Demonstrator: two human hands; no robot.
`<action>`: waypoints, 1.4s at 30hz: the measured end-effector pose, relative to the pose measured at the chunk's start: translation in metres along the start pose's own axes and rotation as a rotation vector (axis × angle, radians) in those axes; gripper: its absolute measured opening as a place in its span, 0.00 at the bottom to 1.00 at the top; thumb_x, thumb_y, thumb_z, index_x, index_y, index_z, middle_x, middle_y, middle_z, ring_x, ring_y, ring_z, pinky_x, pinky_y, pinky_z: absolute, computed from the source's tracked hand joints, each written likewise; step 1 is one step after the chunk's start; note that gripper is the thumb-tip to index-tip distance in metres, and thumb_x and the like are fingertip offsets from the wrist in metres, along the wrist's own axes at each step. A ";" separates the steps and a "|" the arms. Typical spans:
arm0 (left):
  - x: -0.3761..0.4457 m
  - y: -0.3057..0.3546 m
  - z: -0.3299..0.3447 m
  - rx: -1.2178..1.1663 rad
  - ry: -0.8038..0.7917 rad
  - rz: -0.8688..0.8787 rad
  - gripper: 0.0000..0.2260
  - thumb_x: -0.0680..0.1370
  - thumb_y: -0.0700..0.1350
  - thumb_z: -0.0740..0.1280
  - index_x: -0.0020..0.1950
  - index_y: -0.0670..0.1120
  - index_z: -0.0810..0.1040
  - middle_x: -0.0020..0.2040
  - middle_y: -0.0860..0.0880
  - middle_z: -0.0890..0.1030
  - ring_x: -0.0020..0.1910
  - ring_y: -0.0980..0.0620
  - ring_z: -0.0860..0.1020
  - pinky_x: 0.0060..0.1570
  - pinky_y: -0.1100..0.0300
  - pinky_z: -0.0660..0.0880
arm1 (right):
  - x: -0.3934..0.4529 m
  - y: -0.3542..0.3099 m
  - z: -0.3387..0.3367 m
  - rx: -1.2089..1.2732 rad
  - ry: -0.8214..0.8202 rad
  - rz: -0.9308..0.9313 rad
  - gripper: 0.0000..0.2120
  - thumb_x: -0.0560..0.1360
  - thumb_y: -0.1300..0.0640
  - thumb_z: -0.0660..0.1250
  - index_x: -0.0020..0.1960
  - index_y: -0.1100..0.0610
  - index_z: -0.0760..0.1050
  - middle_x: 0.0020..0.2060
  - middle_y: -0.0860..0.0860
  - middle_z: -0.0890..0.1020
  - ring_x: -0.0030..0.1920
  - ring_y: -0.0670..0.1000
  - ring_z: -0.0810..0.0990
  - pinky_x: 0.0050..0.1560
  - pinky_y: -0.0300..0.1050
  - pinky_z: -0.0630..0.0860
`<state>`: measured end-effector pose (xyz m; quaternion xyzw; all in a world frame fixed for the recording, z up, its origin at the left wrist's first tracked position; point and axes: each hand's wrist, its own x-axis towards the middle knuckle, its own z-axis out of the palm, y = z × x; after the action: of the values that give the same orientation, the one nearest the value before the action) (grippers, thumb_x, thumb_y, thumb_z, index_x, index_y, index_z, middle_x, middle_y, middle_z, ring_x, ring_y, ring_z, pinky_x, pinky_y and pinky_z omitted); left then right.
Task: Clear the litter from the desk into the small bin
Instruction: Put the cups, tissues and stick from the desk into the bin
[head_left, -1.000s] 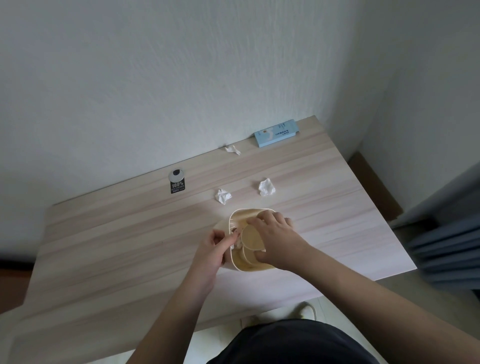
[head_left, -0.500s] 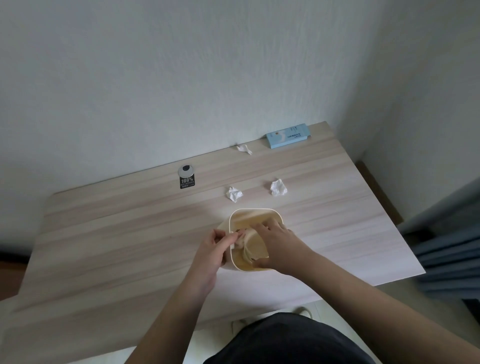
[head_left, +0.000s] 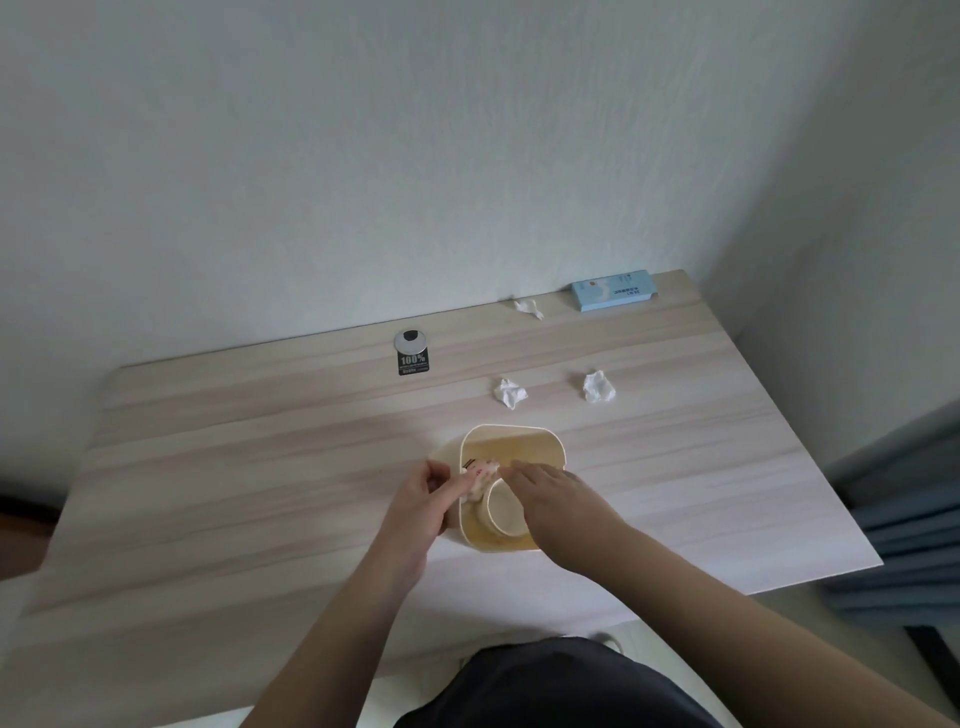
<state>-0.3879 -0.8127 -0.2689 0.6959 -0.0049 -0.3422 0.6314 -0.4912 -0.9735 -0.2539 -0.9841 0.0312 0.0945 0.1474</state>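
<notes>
Sits on the desk (head_left: 260, 467) near its front edge – small bin (head_left: 511, 441), at 3 o'clock of the left hand (head_left: 418, 506), whose fingers curl on its rim. Reaches in from 5 o'clock – right hand (head_left: 558, 499), flat, fingers loosely spread over a paper cup (head_left: 504, 512); grip hidden. Lie at 12 o'clock, untouched: two crumpled tissues (head_left: 509, 393).

Both hands meet over the small bin (head_left: 511, 434) on the desk (head_left: 260, 467): left hand (head_left: 418, 506) at its rim, right hand (head_left: 558, 499) over a paper cup (head_left: 501, 514). 3 crumpled tissues (head_left: 509, 393) lie beyond.
</notes>
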 end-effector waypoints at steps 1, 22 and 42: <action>0.000 0.000 -0.005 0.001 -0.009 0.006 0.23 0.61 0.56 0.76 0.45 0.43 0.74 0.28 0.55 0.76 0.26 0.57 0.74 0.26 0.65 0.70 | 0.003 -0.006 0.003 -0.008 -0.030 0.007 0.34 0.74 0.67 0.62 0.76 0.58 0.53 0.73 0.55 0.65 0.71 0.56 0.65 0.69 0.48 0.63; 0.034 0.012 -0.019 -0.103 0.048 -0.071 0.11 0.72 0.47 0.72 0.47 0.44 0.73 0.30 0.51 0.73 0.27 0.56 0.71 0.30 0.62 0.69 | 0.044 0.062 -0.060 0.336 0.346 0.185 0.18 0.77 0.68 0.57 0.64 0.59 0.76 0.61 0.53 0.79 0.61 0.52 0.76 0.55 0.33 0.66; 0.064 0.032 0.034 -0.168 0.275 -0.074 0.07 0.75 0.44 0.69 0.44 0.45 0.71 0.24 0.57 0.71 0.23 0.60 0.69 0.31 0.60 0.67 | 0.212 0.153 0.035 -0.014 -0.206 0.023 0.25 0.77 0.60 0.60 0.73 0.51 0.63 0.70 0.56 0.66 0.68 0.59 0.65 0.63 0.55 0.66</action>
<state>-0.3417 -0.8767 -0.2695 0.6807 0.1358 -0.2660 0.6689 -0.3034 -1.1167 -0.3717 -0.9697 0.0266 0.1972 0.1419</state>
